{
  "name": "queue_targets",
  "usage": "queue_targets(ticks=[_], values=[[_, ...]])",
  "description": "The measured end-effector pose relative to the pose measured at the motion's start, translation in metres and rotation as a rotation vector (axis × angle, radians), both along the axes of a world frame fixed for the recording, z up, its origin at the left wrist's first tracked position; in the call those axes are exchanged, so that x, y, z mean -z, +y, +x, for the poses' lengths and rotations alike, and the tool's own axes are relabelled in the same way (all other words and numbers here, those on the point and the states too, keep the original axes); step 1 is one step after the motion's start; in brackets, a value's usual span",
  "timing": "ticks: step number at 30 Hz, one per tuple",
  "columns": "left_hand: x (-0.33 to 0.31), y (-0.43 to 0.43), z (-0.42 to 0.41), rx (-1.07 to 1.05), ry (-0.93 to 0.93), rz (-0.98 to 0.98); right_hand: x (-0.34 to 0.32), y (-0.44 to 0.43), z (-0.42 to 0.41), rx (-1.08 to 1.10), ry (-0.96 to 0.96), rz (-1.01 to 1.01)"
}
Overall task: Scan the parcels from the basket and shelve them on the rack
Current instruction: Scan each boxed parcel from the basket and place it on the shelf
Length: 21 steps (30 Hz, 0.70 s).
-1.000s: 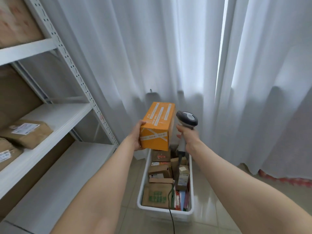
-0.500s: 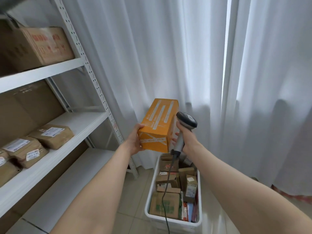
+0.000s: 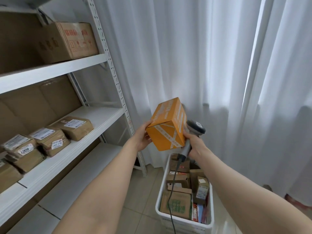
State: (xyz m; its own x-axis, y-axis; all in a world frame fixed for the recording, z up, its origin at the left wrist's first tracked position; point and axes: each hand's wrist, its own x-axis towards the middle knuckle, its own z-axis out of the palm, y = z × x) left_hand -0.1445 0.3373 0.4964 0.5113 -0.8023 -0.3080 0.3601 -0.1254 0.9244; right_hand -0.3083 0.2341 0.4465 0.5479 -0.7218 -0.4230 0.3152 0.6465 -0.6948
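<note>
An orange box [image 3: 167, 125] with white tape stripes is held tilted in the air above the basket. My left hand [image 3: 142, 137] grips its left side. My right hand [image 3: 194, 143] grips the handle of a grey barcode scanner [image 3: 195, 130], whose head sits right against the box's right side; its black cable drops into the basket. The white basket [image 3: 184, 222] stands on the floor below, holding several brown cardboard parcels [image 3: 177, 180]. The white rack [image 3: 108, 115] fills the left of the view.
Several brown wrapped parcels [image 3: 74, 127] with labels lie on the rack's middle shelf, and a large carton [image 3: 76, 39] sits on the shelf above. The right end of the middle shelf is bare. White curtains [image 3: 202, 65] hang behind. Tiled floor surrounds the basket.
The view has swung left and up, showing more of the rack. The orange box has been tilted and turned between my hands, and the scanner has come closer against its right side.
</note>
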Motion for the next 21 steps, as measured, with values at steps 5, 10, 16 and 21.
queue_targets(ticks=[5, 10, 16, 21], values=[[0.002, 0.021, 0.015, 0.207, 0.1, 0.059, 0.002, 0.016, 0.017, 0.005, 0.041, -0.046], [0.002, 0.029, 0.018, 0.128, -0.026, 0.123, 0.003, 0.024, 0.03, 0.005, 0.116, -0.104], [0.01, 0.029, 0.021, 0.082, -0.604, 0.184, -0.004, 0.028, 0.037, 0.026, 0.031, -0.102], [0.01, 0.026, 0.022, 0.083, -0.62, 0.145, 0.0, 0.031, 0.035, 0.007, 0.085, -0.176]])
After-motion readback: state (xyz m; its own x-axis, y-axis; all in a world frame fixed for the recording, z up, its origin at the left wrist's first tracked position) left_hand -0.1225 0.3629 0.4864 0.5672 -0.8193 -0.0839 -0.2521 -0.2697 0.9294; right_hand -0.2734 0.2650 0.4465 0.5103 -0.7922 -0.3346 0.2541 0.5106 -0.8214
